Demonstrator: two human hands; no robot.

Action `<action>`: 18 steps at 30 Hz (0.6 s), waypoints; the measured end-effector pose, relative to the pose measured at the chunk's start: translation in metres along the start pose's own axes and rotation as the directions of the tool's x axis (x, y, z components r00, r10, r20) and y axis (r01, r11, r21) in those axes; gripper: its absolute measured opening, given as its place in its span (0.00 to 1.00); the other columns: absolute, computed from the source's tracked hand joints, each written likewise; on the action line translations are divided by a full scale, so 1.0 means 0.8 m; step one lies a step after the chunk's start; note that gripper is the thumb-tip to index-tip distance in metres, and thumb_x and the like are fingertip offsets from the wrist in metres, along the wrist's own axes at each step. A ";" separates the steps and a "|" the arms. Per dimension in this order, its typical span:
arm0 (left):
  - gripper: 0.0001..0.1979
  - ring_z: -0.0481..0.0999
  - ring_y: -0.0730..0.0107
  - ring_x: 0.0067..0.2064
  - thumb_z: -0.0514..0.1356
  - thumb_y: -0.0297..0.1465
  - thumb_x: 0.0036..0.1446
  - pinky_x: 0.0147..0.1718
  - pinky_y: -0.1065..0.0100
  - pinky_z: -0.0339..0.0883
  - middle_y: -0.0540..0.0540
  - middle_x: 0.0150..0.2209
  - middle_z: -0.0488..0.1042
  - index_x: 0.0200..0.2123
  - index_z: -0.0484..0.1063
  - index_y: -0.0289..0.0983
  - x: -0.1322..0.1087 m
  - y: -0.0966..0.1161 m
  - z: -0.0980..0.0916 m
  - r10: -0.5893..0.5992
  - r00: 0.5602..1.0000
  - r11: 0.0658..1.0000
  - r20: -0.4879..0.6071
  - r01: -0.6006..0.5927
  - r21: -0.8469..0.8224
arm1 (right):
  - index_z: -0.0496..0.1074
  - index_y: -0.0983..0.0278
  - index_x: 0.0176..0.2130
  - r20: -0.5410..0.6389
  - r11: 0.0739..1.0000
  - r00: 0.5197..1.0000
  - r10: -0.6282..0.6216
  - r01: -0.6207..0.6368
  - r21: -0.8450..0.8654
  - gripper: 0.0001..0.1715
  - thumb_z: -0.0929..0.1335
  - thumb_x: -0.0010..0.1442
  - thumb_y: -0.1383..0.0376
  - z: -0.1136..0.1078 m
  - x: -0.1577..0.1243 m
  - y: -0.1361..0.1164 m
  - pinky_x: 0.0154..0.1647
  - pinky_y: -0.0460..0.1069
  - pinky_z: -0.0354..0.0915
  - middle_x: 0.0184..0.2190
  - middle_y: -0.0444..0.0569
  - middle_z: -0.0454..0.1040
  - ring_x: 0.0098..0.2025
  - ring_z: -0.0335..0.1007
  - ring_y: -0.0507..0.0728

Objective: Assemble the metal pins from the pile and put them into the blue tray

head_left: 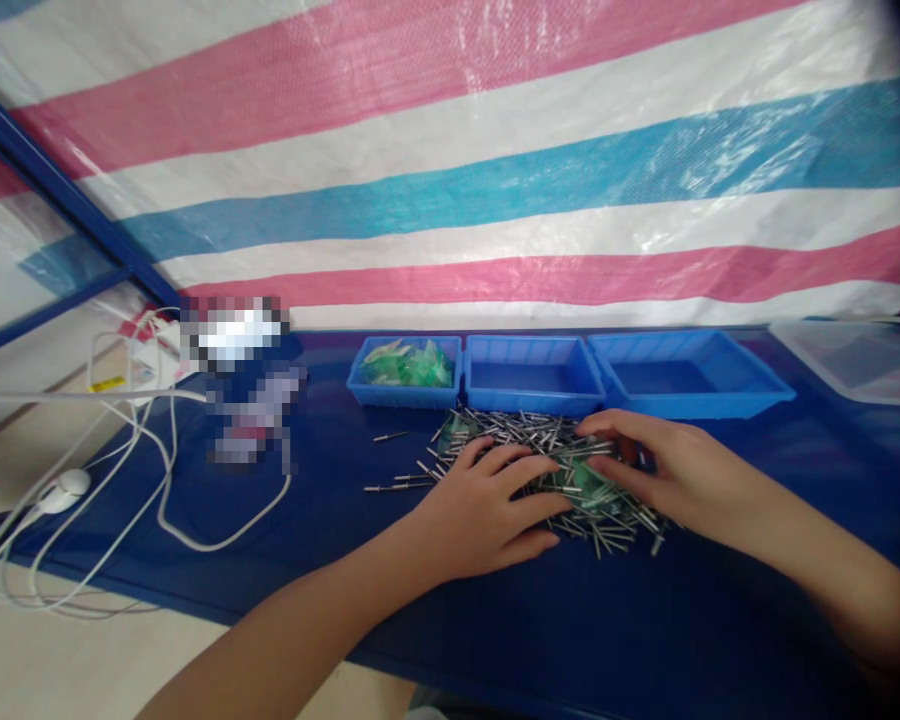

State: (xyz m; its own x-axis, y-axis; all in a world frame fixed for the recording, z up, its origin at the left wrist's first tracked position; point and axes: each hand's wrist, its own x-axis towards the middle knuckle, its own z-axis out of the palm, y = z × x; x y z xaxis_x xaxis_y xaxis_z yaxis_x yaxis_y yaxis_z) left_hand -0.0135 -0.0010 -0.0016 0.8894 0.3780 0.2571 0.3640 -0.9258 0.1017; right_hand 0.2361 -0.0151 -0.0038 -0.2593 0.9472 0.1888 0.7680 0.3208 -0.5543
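A heap of thin metal pins [529,430], mixed with some green plastic pieces, lies on the dark blue table [345,560]. My left hand [487,510] lies flat on the heap's left side, fingers stretched out and apart. My right hand [656,465] rests on the heap's right side, fingers extended over the pins. Neither hand visibly grips anything. A few loose pins [390,487] are scattered to the left of the heap.
Three blue bins stand behind the heap: the left bin [405,390] holds green pieces, the middle bin [532,378] and right bin [690,375] look empty. A clear tray [862,360] is far right. White cables [157,480] sprawl at left. A striped tarp hangs behind.
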 end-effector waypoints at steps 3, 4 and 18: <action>0.17 0.63 0.57 0.59 0.50 0.40 0.66 0.59 0.51 0.52 0.46 0.60 0.65 0.52 0.70 0.45 -0.001 0.000 -0.001 -0.011 1.000 1.000 0.003 0.011 -0.003 | 0.70 0.58 0.47 -0.021 0.993 0.997 0.074 -0.072 0.092 0.17 0.67 0.59 0.57 -0.002 -0.002 0.001 0.32 0.51 0.68 0.33 0.46 0.76 0.30 0.72 0.55; 0.16 0.63 0.57 0.59 0.50 0.40 0.66 0.60 0.51 0.52 0.46 0.60 0.65 0.52 0.70 0.45 -0.001 0.000 -0.001 -0.014 1.000 1.000 0.002 0.014 -0.005 | 0.70 0.58 0.48 -0.032 0.987 0.995 0.097 -0.092 0.130 0.17 0.66 0.60 0.56 -0.002 -0.002 0.001 0.32 0.51 0.68 0.33 0.46 0.76 0.31 0.72 0.55; 0.19 0.73 0.62 0.49 0.58 0.40 0.62 0.49 0.62 0.66 0.41 0.46 0.76 0.51 0.68 0.35 0.008 -0.004 -0.006 -0.333 0.912 0.911 -0.241 0.244 -0.334 | 0.77 0.58 0.35 -0.444 0.903 0.855 0.268 -0.062 0.426 0.12 0.73 0.51 0.55 -0.011 -0.005 -0.044 0.32 0.45 0.73 0.30 0.44 0.78 0.29 0.75 0.52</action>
State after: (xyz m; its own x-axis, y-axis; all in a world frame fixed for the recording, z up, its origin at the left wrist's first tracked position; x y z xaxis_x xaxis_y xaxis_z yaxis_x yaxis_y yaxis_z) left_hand -0.0105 0.0045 0.0042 0.6232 0.6518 0.4322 0.4562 -0.7518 0.4762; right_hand 0.2154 -0.0300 0.0217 0.2445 0.8952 0.3725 0.4599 0.2311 -0.8574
